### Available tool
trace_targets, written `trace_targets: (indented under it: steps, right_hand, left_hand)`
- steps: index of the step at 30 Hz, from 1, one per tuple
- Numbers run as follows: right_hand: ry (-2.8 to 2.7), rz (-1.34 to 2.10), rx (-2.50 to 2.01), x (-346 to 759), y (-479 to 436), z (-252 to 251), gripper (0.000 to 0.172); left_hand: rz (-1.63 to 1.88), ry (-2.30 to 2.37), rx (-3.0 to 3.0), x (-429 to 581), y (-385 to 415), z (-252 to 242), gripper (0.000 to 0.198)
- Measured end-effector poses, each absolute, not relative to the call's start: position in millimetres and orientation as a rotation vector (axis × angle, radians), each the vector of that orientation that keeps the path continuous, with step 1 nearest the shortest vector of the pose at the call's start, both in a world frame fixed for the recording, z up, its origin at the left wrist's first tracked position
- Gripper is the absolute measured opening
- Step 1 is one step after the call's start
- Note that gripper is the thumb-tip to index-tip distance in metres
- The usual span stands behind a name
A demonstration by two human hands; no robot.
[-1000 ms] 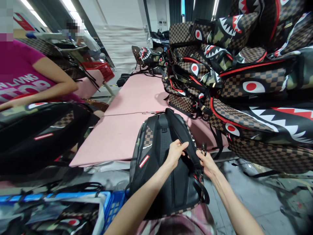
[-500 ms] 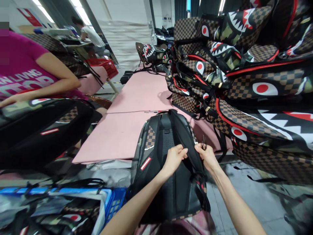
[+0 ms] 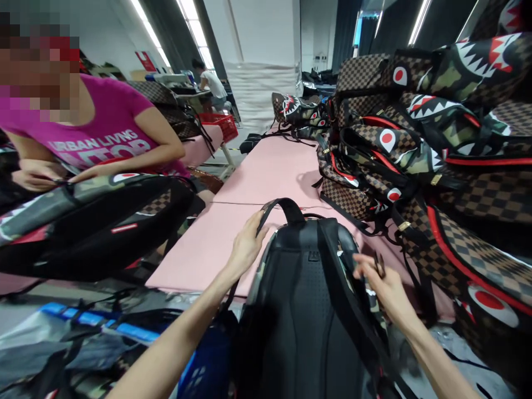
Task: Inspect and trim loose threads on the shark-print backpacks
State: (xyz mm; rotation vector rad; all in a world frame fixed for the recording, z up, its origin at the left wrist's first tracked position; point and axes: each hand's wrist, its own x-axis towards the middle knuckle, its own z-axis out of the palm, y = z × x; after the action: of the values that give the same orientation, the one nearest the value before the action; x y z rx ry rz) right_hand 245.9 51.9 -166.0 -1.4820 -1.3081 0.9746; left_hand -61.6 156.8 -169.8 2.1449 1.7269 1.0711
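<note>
A black backpack (image 3: 307, 310) stands upright in front of me, its padded back panel facing me. My left hand (image 3: 248, 241) is closed around one shoulder strap (image 3: 286, 208), lifting it out to the left of the bag's top. The other strap (image 3: 332, 266) lies down the right side of the back panel. Beside the bag's upper right edge is my right hand (image 3: 380, 282), fingers curled, with what looks like small dark thread snips (image 3: 379, 265) held at the fingers. Whether its fingertips touch the bag's side I cannot tell.
Checkered shark-face backpacks (image 3: 477, 210) are heaped on the right of the pink table (image 3: 199, 244). At left a person in a magenta shirt (image 3: 112, 127) handles another backpack (image 3: 103, 221). A blue crate (image 3: 141, 332) with bags stands at lower left. Another person (image 3: 211, 83) sits farther back.
My left hand has moved from the middle of the back panel to the upper left, now holding the strap out. My right hand has come off the right strap. The view has turned left.
</note>
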Motion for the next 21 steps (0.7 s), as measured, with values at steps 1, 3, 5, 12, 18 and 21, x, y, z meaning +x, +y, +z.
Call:
trace_targets:
  steps: [1,3,5,12,18,21]
  right_hand:
    - [-1.283,1.011,-1.411,234.2,81.5,-160.0,0.037]
    - [-1.193,1.132,-1.269,205.6,143.9,-153.9,0.035]
    - [-1.209,1.188,-1.280,174.1,200.9,-156.9,0.021]
    - [-1.358,1.457,-1.393,122.2,286.0,-194.7,0.025]
    - [-1.297,1.527,-1.530,128.5,312.9,-215.0,0.037]
    - [-1.259,1.464,-1.465,128.0,319.2,-223.3,0.034]
  left_hand:
    - [1.070,1.715,2.106,-62.3,167.6,-166.8,0.047]
    - [1.066,1.704,2.054,-64.5,179.8,-163.7,0.047]
    - [1.056,1.693,2.028,-67.6,184.0,-160.8,0.046]
    - [0.919,1.871,2.186,-81.0,196.1,-153.0,0.041]
    - [0.522,1.378,2.849,-32.9,225.3,-179.2,0.032]
    - [0.294,1.248,2.685,-1.9,246.2,-186.7,0.029]
